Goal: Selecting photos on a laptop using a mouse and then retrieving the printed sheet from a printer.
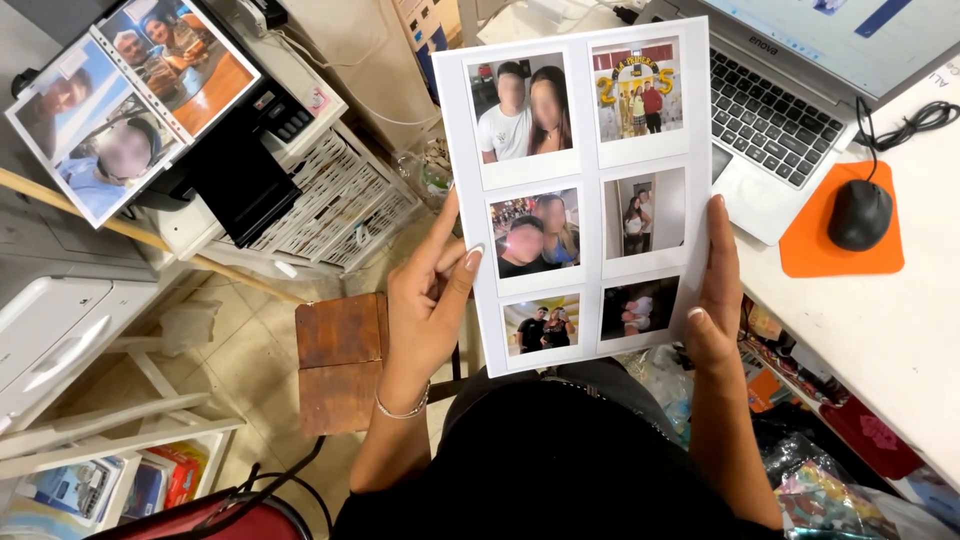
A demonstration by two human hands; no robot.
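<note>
Glossy white photo sheet (580,190), printed with six small framed pictures, stood upright in front of the person, pinched at both lower side edges. Left hand (428,300) rose from a bent wrist wearing a thin silver bracelet (402,408), its long fingers (462,275) curled closed against the sheet's left edge. Right hand (716,300) lay flat along the right edge, thumb in front, clamped on it. Beyond the right hand sat a silver laptop (790,90) and black mouse (860,213) on an orange pad (810,250).
</note>
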